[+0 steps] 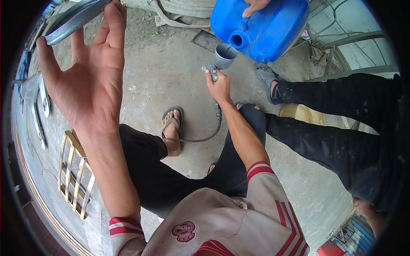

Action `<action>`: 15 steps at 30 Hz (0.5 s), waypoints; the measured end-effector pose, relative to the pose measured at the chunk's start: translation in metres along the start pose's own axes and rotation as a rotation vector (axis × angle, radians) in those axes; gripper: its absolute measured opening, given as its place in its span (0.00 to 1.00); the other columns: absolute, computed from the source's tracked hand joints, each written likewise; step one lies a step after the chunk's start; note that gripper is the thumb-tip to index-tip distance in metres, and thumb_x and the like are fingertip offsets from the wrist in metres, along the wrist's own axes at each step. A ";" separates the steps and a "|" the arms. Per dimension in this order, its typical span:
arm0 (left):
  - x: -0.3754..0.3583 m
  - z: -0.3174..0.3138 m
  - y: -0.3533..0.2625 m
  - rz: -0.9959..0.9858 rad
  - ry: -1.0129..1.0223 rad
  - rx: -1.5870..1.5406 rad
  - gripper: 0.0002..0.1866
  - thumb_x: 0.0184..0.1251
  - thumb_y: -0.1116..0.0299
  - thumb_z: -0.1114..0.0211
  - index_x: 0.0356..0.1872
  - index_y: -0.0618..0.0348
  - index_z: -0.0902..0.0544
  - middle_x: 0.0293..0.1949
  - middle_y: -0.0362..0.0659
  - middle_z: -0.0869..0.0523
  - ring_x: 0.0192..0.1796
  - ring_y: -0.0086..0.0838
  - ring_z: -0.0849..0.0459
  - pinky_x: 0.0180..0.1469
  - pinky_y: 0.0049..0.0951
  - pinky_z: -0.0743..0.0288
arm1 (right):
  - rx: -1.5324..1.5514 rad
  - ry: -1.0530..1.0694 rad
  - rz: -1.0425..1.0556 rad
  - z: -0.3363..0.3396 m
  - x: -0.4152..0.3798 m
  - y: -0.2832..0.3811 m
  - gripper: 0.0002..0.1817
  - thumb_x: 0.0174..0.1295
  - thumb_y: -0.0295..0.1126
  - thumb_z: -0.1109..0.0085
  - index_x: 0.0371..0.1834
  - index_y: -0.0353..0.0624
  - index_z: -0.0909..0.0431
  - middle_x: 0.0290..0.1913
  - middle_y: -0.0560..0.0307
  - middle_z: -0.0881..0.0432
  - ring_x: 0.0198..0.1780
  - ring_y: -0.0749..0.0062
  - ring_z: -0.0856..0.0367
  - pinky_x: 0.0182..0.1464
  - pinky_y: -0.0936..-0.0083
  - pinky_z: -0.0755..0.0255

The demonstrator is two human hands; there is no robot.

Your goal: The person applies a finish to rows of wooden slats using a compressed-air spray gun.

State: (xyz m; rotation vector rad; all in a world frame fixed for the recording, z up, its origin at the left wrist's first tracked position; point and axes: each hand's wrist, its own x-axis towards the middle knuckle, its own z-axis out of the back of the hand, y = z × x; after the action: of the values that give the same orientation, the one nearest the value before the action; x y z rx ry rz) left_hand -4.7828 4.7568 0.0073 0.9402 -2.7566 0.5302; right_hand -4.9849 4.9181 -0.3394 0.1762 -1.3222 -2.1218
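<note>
Raised at the upper left, my left hand (87, 81) grips a round metal lid (79, 20) by its rim with fingertips and thumb. My right hand (220, 87) is closed around a spray gun (210, 70), whose open metal cup (225, 54) faces up. A hose (203, 138) runs from the gun down past my foot. Right above the cup, the uncapped mouth of a blue jerrycan (262, 27) is tilted toward it. Another person's hand (256, 6) holds the can by its handle. Whether liquid is flowing is hard to make out.
The other person's legs (329, 123) in dark trousers stand close on the right. A wooden slatted frame (74, 175) lies at the left. Rolled flat hose (183, 10) is piled at the back. A round stool (302, 114) shows behind the person's legs.
</note>
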 end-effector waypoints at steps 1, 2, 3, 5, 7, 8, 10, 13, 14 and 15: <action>0.000 0.001 -0.001 0.000 -0.004 -0.003 0.48 0.70 0.67 0.20 0.86 0.58 0.39 0.79 0.75 0.44 0.81 0.64 0.35 0.83 0.56 0.25 | -0.001 -0.005 -0.002 0.000 0.000 0.000 0.18 0.75 0.41 0.33 0.35 0.36 0.13 0.27 0.36 0.12 0.31 0.37 0.10 0.35 0.49 0.20; 0.000 0.002 -0.003 -0.001 -0.008 -0.006 0.48 0.70 0.67 0.20 0.86 0.58 0.39 0.79 0.75 0.44 0.81 0.64 0.35 0.83 0.56 0.25 | -0.002 -0.010 -0.005 0.000 0.000 0.000 0.18 0.75 0.41 0.33 0.35 0.36 0.13 0.27 0.36 0.12 0.31 0.37 0.10 0.35 0.49 0.20; 0.000 0.003 -0.004 0.001 -0.007 -0.008 0.48 0.69 0.67 0.20 0.86 0.58 0.39 0.79 0.75 0.44 0.81 0.64 0.35 0.83 0.56 0.25 | 0.004 -0.010 -0.004 0.000 0.000 0.000 0.17 0.75 0.41 0.33 0.35 0.36 0.13 0.27 0.36 0.12 0.31 0.37 0.10 0.35 0.49 0.20; 0.001 0.004 -0.007 0.006 -0.002 -0.012 0.49 0.68 0.68 0.19 0.86 0.58 0.38 0.79 0.75 0.44 0.81 0.65 0.35 0.83 0.56 0.25 | 0.016 -0.012 -0.004 0.000 0.001 0.002 0.17 0.75 0.41 0.33 0.36 0.36 0.12 0.27 0.36 0.12 0.31 0.37 0.10 0.35 0.49 0.20; -0.001 0.004 -0.008 0.007 -0.006 -0.011 0.49 0.67 0.69 0.18 0.85 0.58 0.38 0.79 0.75 0.44 0.81 0.65 0.35 0.83 0.56 0.25 | 0.009 -0.019 0.000 -0.001 0.001 0.001 0.17 0.75 0.41 0.33 0.36 0.36 0.12 0.28 0.36 0.12 0.31 0.37 0.10 0.35 0.49 0.20; -0.001 0.004 -0.008 0.008 -0.008 -0.010 0.49 0.66 0.69 0.18 0.85 0.58 0.37 0.79 0.75 0.44 0.81 0.65 0.35 0.83 0.56 0.25 | 0.005 -0.022 0.001 -0.002 0.001 0.001 0.17 0.75 0.41 0.33 0.36 0.36 0.12 0.28 0.36 0.12 0.31 0.37 0.10 0.35 0.49 0.20; 0.001 0.005 -0.008 0.008 -0.002 -0.017 0.49 0.67 0.69 0.19 0.85 0.58 0.37 0.79 0.75 0.44 0.81 0.65 0.35 0.83 0.56 0.25 | 0.013 -0.020 -0.002 -0.002 0.002 0.002 0.17 0.75 0.41 0.33 0.36 0.37 0.12 0.27 0.36 0.12 0.31 0.37 0.10 0.34 0.49 0.21; -0.001 0.004 -0.005 0.006 0.003 -0.020 0.48 0.68 0.69 0.19 0.86 0.58 0.38 0.79 0.75 0.44 0.81 0.65 0.36 0.83 0.57 0.26 | 0.010 -0.021 -0.001 -0.002 0.002 0.000 0.17 0.75 0.41 0.33 0.36 0.37 0.12 0.27 0.37 0.12 0.31 0.37 0.10 0.34 0.49 0.21; -0.001 0.002 -0.004 0.007 0.004 -0.020 0.48 0.68 0.69 0.20 0.86 0.58 0.38 0.79 0.75 0.44 0.81 0.65 0.36 0.83 0.57 0.26 | 0.006 -0.022 0.000 -0.002 0.002 0.000 0.17 0.75 0.41 0.33 0.37 0.37 0.12 0.27 0.37 0.12 0.31 0.37 0.11 0.34 0.49 0.21; 0.000 0.002 -0.003 0.007 0.004 -0.020 0.48 0.68 0.69 0.20 0.86 0.58 0.39 0.79 0.75 0.44 0.81 0.65 0.36 0.83 0.57 0.26 | 0.003 -0.020 0.000 -0.002 0.002 0.000 0.17 0.75 0.41 0.33 0.37 0.37 0.12 0.27 0.37 0.13 0.31 0.37 0.11 0.34 0.49 0.21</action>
State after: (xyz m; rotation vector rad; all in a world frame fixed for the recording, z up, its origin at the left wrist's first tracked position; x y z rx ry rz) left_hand -4.7808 4.7545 0.0065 0.9237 -2.7574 0.5045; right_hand -4.9856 4.9154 -0.3403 0.1568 -1.3371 -2.1267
